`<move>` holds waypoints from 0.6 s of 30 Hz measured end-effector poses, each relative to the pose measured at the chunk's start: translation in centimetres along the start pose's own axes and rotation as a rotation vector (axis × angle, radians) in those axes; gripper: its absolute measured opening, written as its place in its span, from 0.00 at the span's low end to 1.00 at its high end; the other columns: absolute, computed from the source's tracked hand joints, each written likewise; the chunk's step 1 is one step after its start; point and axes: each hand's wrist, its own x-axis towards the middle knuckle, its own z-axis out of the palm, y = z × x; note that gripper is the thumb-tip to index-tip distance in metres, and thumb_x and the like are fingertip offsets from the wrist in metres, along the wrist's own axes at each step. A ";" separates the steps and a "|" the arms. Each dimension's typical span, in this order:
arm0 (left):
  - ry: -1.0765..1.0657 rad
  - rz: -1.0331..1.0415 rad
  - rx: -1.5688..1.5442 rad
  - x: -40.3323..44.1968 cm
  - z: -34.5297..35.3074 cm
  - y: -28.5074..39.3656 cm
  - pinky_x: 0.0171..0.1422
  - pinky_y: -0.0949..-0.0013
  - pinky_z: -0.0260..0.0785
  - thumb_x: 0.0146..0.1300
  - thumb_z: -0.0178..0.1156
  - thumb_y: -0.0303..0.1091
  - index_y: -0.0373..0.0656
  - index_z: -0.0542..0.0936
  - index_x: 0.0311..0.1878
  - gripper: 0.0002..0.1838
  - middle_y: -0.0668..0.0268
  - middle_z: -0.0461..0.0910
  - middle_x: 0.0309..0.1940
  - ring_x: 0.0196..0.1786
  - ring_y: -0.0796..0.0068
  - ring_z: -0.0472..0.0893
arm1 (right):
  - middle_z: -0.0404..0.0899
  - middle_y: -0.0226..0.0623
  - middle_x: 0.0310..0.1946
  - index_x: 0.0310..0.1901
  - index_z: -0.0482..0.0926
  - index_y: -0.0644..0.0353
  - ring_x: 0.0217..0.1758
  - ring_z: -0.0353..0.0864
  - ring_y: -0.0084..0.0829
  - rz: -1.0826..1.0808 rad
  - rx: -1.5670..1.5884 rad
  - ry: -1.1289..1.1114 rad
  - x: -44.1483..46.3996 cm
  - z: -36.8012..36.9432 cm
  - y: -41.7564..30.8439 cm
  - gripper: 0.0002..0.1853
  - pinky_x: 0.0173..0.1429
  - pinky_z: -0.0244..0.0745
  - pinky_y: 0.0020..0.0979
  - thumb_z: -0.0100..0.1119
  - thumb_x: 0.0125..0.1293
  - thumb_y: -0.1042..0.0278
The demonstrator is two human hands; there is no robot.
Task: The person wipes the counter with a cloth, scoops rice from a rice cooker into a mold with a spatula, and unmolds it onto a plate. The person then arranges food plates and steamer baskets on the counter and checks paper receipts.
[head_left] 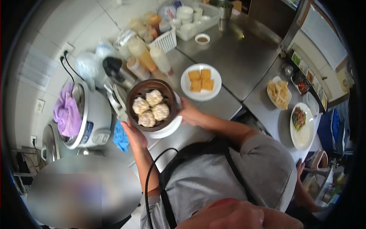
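Note:
A round bamboo steamer (pixel 134 89) with several pale steamed dumplings (pixel 153 98) inside is held between my two hands in front of my chest. My left hand (pixel 134 135) presses against its lower left side, palm toward it. My right hand (pixel 189 112) grips it from the right, the fingers partly hidden behind it. A white plate (pixel 167 129) shows under the steamer; whether my right hand also touches that plate I cannot tell. Just beyond my right hand, a white plate (pixel 185 88) of golden fried squares (pixel 201 79) rests on the steel counter.
Squeeze bottles (pixel 159 59) and a black-topped flask (pixel 114 68) stand behind the steamer. At left is a large cooker (pixel 95 110) with a purple cloth (pixel 67 110). A dish of fried food (pixel 279 94) and an oval plate (pixel 304 137) lie right, near another person's arm (pixel 306 194).

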 end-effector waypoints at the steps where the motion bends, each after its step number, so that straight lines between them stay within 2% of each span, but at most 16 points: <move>1: 0.048 0.035 0.063 0.5 1.9 -0.6 0.68 0.67 0.37 0.59 0.34 0.63 0.31 0.54 0.60 0.42 0.58 0.54 0.63 0.66 0.66 0.51 | 0.65 0.49 0.48 0.63 0.41 0.56 0.37 0.77 0.41 0.060 -0.025 -0.026 -0.1 -1.8 -1.8 0.46 0.25 0.77 0.37 0.52 0.40 0.85; 2: -0.005 0.053 0.111 1.5 2.7 -2.0 0.67 0.66 0.38 0.59 0.32 0.64 0.33 0.56 0.60 0.41 0.58 0.53 0.63 0.65 0.67 0.51 | 0.63 0.53 0.49 0.59 0.46 0.63 0.45 0.73 0.45 0.072 0.044 -0.035 -1.0 -2.8 -4.3 0.41 0.35 0.76 0.39 0.51 0.39 0.86; 3: -0.054 0.073 0.161 2.6 3.9 -3.1 0.66 0.66 0.39 0.59 0.30 0.65 0.35 0.57 0.60 0.41 0.57 0.53 0.62 0.64 0.68 0.52 | 0.62 0.53 0.50 0.62 0.42 0.59 0.46 0.72 0.46 -0.075 0.147 0.095 0.5 -5.0 -3.4 0.44 0.36 0.76 0.42 0.49 0.40 0.87; 5: -0.229 -0.021 0.115 2.8 8.9 -2.9 0.62 0.64 0.45 0.59 0.28 0.65 0.40 0.58 0.61 0.39 0.59 0.54 0.62 0.60 0.67 0.58 | 0.57 0.52 0.55 0.65 0.36 0.51 0.48 0.71 0.46 -0.124 0.194 0.074 3.3 -11.4 -2.9 0.48 0.37 0.76 0.45 0.47 0.41 0.87; 6: -0.264 -0.034 0.162 3.3 10.8 -3.6 0.60 0.63 0.48 0.60 0.28 0.64 0.42 0.58 0.62 0.38 0.60 0.54 0.62 0.58 0.66 0.59 | 0.55 0.49 0.57 0.64 0.37 0.52 0.49 0.70 0.46 -0.144 0.188 0.091 2.8 -13.3 -4.5 0.47 0.39 0.76 0.44 0.47 0.42 0.86; 7: -0.297 -0.053 0.211 4.1 12.1 -4.4 0.58 0.63 0.50 0.60 0.27 0.64 0.45 0.58 0.62 0.37 0.61 0.55 0.62 0.56 0.65 0.61 | 0.58 0.47 0.55 0.63 0.42 0.54 0.50 0.70 0.45 -0.158 0.249 0.199 1.2 -13.7 -7.3 0.43 0.40 0.76 0.45 0.46 0.42 0.87; 8: -0.292 -0.063 0.290 5.0 13.1 -5.2 0.55 0.61 0.54 0.61 0.28 0.62 0.46 0.57 0.62 0.35 0.63 0.55 0.62 0.56 0.63 0.61 | 0.69 0.39 0.46 0.53 0.59 0.53 0.46 0.74 0.40 -0.302 0.357 0.158 2.1 -16.5 -7.2 0.30 0.39 0.77 0.42 0.51 0.46 0.84; 11: -0.308 -0.139 0.260 6.9 15.6 -6.7 0.52 0.61 0.54 0.58 0.35 0.64 0.49 0.60 0.60 0.35 0.64 0.56 0.59 0.52 0.67 0.62 | 0.69 0.38 0.44 0.52 0.57 0.52 0.45 0.74 0.41 -0.281 0.307 0.484 1.4 -21.6 -11.4 0.29 0.39 0.77 0.45 0.45 0.46 0.86; 12: -0.309 -0.151 0.227 7.4 16.1 -6.9 0.50 0.61 0.56 0.58 0.38 0.62 0.49 0.61 0.59 0.33 0.65 0.60 0.54 0.50 0.68 0.63 | 0.67 0.39 0.46 0.52 0.56 0.52 0.46 0.73 0.41 -0.324 0.289 0.506 1.5 -23.6 -12.3 0.28 0.39 0.77 0.44 0.44 0.47 0.85; 14: -0.340 -0.155 0.210 8.6 16.7 -7.3 0.50 0.62 0.56 0.58 0.39 0.61 0.49 0.62 0.58 0.31 0.67 0.62 0.51 0.49 0.69 0.64 | 0.64 0.42 0.48 0.54 0.53 0.53 0.48 0.72 0.41 -0.404 0.256 0.558 1.9 -27.4 -13.4 0.27 0.38 0.78 0.43 0.41 0.50 0.83; 17: -0.340 -0.162 0.201 9.8 17.3 -7.9 0.48 0.63 0.58 0.59 0.42 0.58 0.50 0.62 0.57 0.28 0.69 0.66 0.46 0.47 0.71 0.66 | 0.63 0.42 0.48 0.53 0.53 0.53 0.46 0.73 0.41 -0.357 0.254 0.796 2.3 -31.7 -14.2 0.26 0.36 0.79 0.42 0.39 0.51 0.83; 18: -0.326 -0.165 0.198 10.0 17.6 -8.0 0.48 0.63 0.58 0.59 0.42 0.57 0.50 0.63 0.57 0.27 0.70 0.66 0.46 0.47 0.71 0.66 | 0.63 0.42 0.48 0.53 0.53 0.53 0.43 0.73 0.41 -0.333 0.261 0.880 2.9 -33.3 -14.1 0.25 0.33 0.79 0.41 0.39 0.52 0.82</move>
